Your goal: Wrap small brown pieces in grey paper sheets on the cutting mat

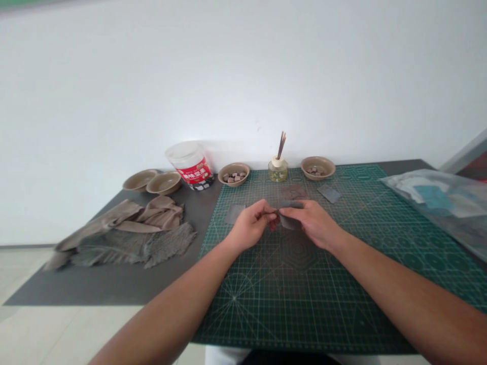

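Above the green cutting mat (262, 304), my right hand (317, 223) grips a small, flat, dark grey pouch-like piece (290, 223), thumb and fingers on either side of it. My left hand (251, 226) is closed in a pinch at the left edge of that piece; what sits between its fingertips is too small and blurred to make out. On the mat near my left hand lies a flat, see-through grey piece (235, 214). Beyond the hands are a brownish see-through piece (295, 191) and a grey rectangular packet (329, 193).
Along the wall stand two bowls with small round pieces, a left bowl (234, 175) and a right bowl (318, 168), a reed diffuser (278, 169) and a tub with a red label (194, 170). Two more bowls (164, 183) and crumpled cloth (129, 233) lie left, a plastic bag (437, 197) right.
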